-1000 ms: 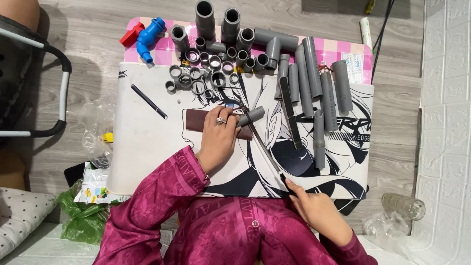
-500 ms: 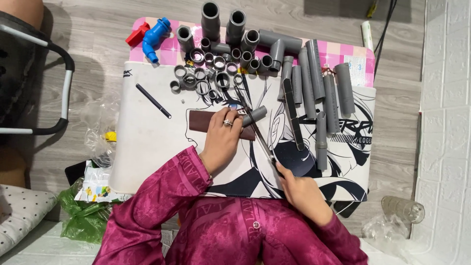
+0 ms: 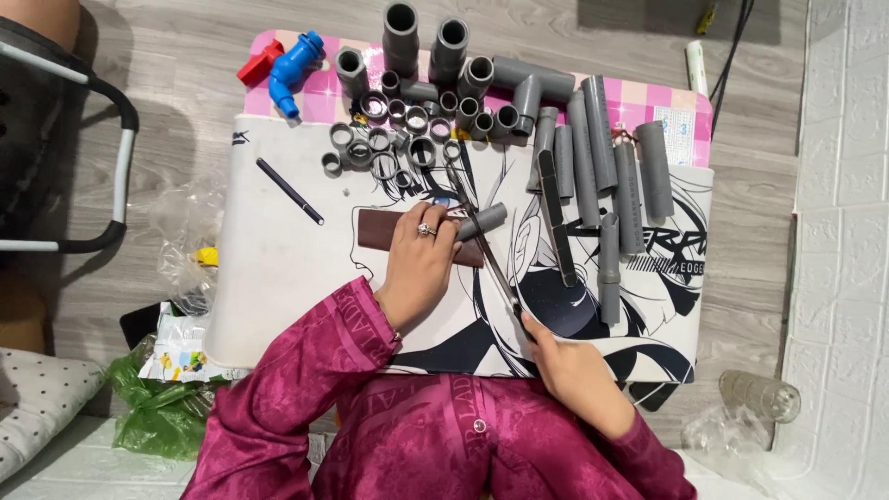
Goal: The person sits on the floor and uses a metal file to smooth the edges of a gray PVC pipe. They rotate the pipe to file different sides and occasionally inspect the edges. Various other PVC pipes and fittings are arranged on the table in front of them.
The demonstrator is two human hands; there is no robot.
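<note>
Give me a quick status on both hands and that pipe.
Left hand pins short grey pipe piece on brown block. Right hand grips saw, blade laid across the pipe. Fittings pile close behind.

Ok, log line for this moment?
left hand: pins short grey pipe on brown block | right hand: holds saw across pipe

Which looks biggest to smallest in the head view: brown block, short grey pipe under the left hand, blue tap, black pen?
1. Brown block, though the left hand hides part of it.
2. Blue tap.
3. Black pen: long but very thin.
4. Short grey pipe, also partly covered.
Tap versus pen is close; all lie at similar depth.
</note>
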